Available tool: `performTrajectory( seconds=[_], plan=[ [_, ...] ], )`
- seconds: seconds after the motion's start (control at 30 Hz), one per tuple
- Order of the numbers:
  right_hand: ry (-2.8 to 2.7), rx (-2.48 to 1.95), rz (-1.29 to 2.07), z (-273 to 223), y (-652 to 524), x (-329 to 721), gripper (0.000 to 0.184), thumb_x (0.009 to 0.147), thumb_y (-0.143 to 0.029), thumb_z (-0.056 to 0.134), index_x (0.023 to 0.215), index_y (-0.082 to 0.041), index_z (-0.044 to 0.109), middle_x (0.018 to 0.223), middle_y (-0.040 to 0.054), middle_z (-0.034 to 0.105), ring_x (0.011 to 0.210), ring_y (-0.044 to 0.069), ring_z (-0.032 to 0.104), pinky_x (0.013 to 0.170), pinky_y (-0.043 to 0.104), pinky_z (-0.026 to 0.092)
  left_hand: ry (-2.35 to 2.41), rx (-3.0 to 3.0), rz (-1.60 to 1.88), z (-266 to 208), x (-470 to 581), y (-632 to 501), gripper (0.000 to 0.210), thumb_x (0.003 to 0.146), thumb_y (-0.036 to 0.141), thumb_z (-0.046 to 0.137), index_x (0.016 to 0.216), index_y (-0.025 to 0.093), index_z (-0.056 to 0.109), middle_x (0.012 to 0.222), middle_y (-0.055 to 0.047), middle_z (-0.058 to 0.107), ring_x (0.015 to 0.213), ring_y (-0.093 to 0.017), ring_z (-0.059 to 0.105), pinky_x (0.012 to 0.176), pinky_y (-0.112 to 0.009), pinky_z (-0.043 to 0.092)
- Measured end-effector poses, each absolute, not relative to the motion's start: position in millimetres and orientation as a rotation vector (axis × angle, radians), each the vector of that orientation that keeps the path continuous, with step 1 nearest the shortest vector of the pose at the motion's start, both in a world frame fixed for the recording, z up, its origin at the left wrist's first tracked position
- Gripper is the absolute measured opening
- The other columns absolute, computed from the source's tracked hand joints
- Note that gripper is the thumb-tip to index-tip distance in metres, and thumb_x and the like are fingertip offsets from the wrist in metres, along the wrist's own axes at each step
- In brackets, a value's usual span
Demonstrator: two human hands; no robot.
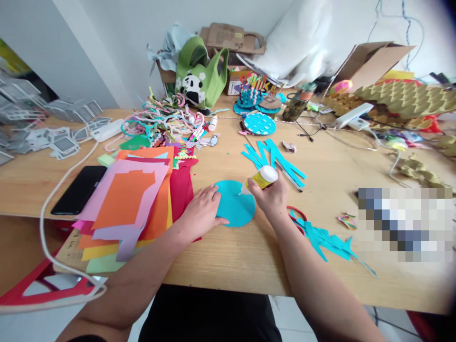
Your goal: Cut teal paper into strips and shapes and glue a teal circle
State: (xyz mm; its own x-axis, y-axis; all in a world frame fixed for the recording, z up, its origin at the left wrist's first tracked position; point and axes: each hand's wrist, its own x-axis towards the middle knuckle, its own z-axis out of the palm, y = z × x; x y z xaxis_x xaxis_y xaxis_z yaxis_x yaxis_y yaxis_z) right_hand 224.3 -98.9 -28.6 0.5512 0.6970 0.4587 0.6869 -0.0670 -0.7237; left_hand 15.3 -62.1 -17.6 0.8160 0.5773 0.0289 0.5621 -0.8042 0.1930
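Note:
A flat blue paper circle [235, 205] lies on the table in front of me. My left hand [204, 209] rests on its left edge, fingers stretched out and thumb apart. In my right hand [273, 194] is a glue bottle [264, 177], yellow-labelled with a white base, tipped so its nozzle points down at the circle's upper right edge. Just beyond it lie loose blue paper strips [273, 154] and a pen [290, 176]. Red-handled scissors [298, 217] sit by my right wrist, partly covered by blue paper scraps [327, 240].
Coloured paper sheets [131, 199] are stacked on the left beside a black phone [79, 190]. Behind them are tangled pipe cleaners [160, 121] and a green panda bag [203, 78]. A dotted blue disc [260, 123] and a jar [299, 102] stand farther back. A white cable [53, 190] hangs over the left edge.

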Motion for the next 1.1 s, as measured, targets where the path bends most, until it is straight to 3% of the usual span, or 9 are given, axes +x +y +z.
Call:
performTrajectory(
  seconds=[1.1],
  plan=[
    [-1.144, -1.804, -0.039, -26.9, -99.0, 225.3, 0.038, 0.066, -0.049, 0.066, 0.073, -0.024, 0.04, 0.062, -0.0047, 0.047, 0.053, 0.014, 0.046, 0.051, 0.029, 0.036, 0.899, 2.838, 0.124, -18.7, 15.4, -61.6, 0.072, 0.072, 0.055, 0.069, 0.121, 0.006, 0.048, 0.141, -0.025, 0.043, 0.134, -0.031, 0.038, 0.11, -0.043, 0.031]
  ],
)
